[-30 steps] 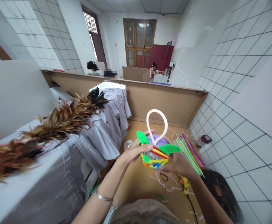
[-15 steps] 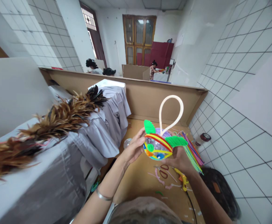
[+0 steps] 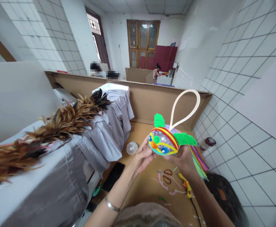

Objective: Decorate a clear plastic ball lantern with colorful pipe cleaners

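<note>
Grasps the decorated ball [image 3: 162, 137] low from both sides with left hand [image 3: 142, 156] and right hand [image 3: 184, 159], apparently to steady it without crushing the white loop [image 3: 190, 91]; holds it above the table [image 3: 138, 192], near scissors [image 3: 167, 175] and glue gun [image 3: 188, 189]

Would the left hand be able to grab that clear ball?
Probably: the clear ball sits beside the left hand, nothing between, though that hand must first let go of the colourful toy.

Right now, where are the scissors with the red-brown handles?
In the head view, the scissors lie on the brown tabletop, right of the middle, beside a pink fuzzy strip and just left of the yellow glue gun.
</note>
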Demonstrator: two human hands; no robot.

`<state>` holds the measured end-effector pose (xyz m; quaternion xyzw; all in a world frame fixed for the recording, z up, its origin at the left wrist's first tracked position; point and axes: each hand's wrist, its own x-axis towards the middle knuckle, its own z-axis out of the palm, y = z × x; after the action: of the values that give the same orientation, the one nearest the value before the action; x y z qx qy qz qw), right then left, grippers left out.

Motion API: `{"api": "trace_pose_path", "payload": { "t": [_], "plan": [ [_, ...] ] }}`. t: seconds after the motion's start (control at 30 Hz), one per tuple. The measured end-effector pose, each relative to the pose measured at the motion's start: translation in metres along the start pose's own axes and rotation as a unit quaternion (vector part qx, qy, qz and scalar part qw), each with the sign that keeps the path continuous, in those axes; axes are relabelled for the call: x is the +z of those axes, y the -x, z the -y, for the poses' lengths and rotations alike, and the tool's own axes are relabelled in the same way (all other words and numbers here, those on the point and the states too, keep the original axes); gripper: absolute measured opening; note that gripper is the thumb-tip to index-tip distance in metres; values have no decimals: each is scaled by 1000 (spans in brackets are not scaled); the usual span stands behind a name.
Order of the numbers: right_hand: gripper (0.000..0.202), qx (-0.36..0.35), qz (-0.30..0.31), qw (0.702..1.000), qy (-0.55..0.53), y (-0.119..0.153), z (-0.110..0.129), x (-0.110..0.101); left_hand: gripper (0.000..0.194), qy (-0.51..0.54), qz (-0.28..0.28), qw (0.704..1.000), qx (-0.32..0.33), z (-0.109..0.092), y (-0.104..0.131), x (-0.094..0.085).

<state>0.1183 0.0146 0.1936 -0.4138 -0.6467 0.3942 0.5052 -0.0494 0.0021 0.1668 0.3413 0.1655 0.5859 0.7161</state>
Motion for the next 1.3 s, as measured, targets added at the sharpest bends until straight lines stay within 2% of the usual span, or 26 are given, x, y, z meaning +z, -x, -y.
{"api": "trace_pose_path", "payload": {
  "t": [0.27, 0.53, 0.77, 0.93, 1.13, 1.3],
  "plan": [
    [71, 21, -25, 999, 28, 6, 3, 7, 79, 18, -16, 999, 23, 16, -1, -4],
    [64, -12, -36, 998, 44, 12, 8, 14, 80, 41, -31, 998, 21, 12, -1, 10],
    [78, -16, -32, 998, 50, 21, 17, 18, 71, 63, -19, 998, 15, 13, -1, 8],
    [76, -45, -41, 995, 81, 27, 15, 15, 62, 87, -24, 996, 13, 11, 1, 1],
    [87, -110, -66, 988, 90, 31, 8, 12, 59, 96, -9, 995, 25, 7, 3, -5],
    [73, -157, -54, 975, 148, 31, 13, 14, 59, 85, -9, 996, 28, 5, 7, -6]
  ]
}}
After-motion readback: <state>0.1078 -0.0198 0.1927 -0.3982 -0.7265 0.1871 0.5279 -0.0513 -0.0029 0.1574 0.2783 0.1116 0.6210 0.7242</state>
